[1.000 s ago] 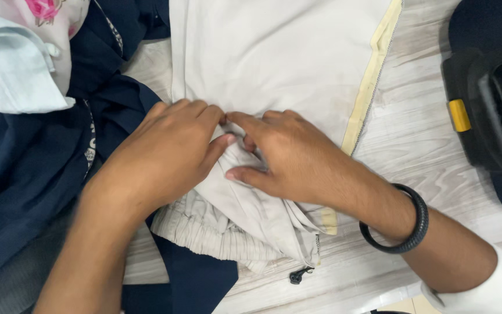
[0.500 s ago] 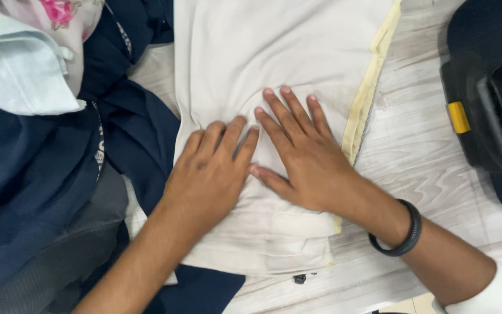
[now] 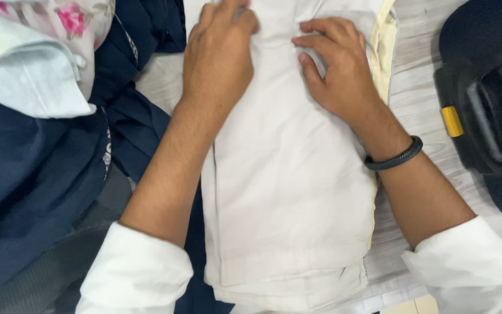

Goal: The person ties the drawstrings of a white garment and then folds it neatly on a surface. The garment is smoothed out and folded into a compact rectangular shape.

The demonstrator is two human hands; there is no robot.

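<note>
A folded cream-white garment (image 3: 289,192) with a pale yellow edge strip lies lengthwise on a light wood-grain table (image 3: 413,93). My left hand (image 3: 219,52) rests flat on its far left part, fingers reaching past the top of the view. My right hand (image 3: 338,67) presses on its far right part, fingers curled a little toward the left hand. Neither hand grips anything. A black braided band (image 3: 393,156) circles my right wrist. Both arms wear white sleeves.
A heap of dark navy clothing (image 3: 30,180) fills the left side, topped by a pale blue shirt (image 3: 24,75) and a pink floral fabric (image 3: 71,17). A black object with a yellow tab (image 3: 483,116) sits at the right edge.
Both hands slid away from me along the garment, from its near middle to its far end. The garment now lies flatter and narrower, its bunched near edge folded under.
</note>
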